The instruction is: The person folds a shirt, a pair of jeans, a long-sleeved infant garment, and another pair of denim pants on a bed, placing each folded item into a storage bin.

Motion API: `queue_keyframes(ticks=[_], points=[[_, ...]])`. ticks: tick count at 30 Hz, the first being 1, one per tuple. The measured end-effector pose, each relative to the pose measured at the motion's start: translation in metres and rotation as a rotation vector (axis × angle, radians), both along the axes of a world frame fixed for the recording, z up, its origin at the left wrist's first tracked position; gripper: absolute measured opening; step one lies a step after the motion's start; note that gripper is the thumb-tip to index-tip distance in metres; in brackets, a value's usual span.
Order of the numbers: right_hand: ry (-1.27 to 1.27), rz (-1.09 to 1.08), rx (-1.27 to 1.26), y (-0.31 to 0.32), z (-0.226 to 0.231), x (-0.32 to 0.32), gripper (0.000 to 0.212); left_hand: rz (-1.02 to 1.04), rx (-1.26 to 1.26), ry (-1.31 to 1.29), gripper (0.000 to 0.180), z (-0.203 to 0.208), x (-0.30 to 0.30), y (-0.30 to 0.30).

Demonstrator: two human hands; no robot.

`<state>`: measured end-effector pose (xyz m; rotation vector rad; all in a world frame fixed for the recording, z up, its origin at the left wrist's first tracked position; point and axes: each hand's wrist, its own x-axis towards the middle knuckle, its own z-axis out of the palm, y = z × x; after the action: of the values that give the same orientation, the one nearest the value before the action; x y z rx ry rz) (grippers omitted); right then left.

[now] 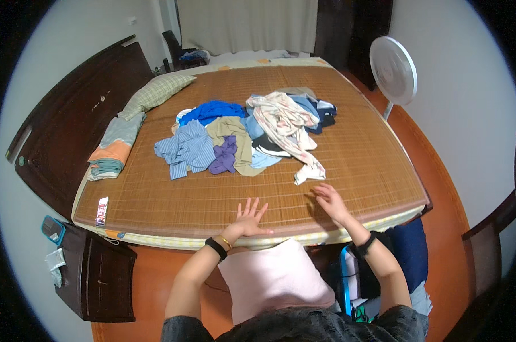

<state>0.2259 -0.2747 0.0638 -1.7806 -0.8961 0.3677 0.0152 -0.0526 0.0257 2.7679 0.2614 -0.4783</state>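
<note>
My left hand (250,221) rests with fingers spread on the near part of the bamboo mat (167,205) that covers the bed, holding nothing. To its right my right hand (330,203) is over the mat, its fingers loosely bent and apart, with nothing visible in it. Just beyond it lies the trailing end of a pinkish-white patterned garment (283,117). That garment tops a loose pile with a blue striped shirt (188,149), a bright blue garment (215,110), khaki clothing (235,137) and a purple piece (225,155).
A pale pink cloth (272,279) lies in front of my body. Folded bedding (114,151) and a checked pillow (158,94) line the headboard (81,119). A nightstand (98,279) stands at left. At right are a white fan (393,71) and dark clothes (409,251).
</note>
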Motion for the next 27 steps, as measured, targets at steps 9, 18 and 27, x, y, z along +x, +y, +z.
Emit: queue_keyframes(ticks=[9,18,27], points=[[-0.497,-0.353,-0.608,0.111,-0.043,0.088,0.045,-0.016,-0.02,0.005,0.119,-0.009,0.0,-0.001],[-0.684,0.189,0.164,0.084,0.013,-0.061,0.023,0.001,-0.058,-0.067,0.115,-0.016,-0.005,0.001],[-0.052,0.947,0.075,-0.022,0.061,-0.156,0.026,0.192,-0.317,-0.509,0.092,-0.01,0.006,0.008]])
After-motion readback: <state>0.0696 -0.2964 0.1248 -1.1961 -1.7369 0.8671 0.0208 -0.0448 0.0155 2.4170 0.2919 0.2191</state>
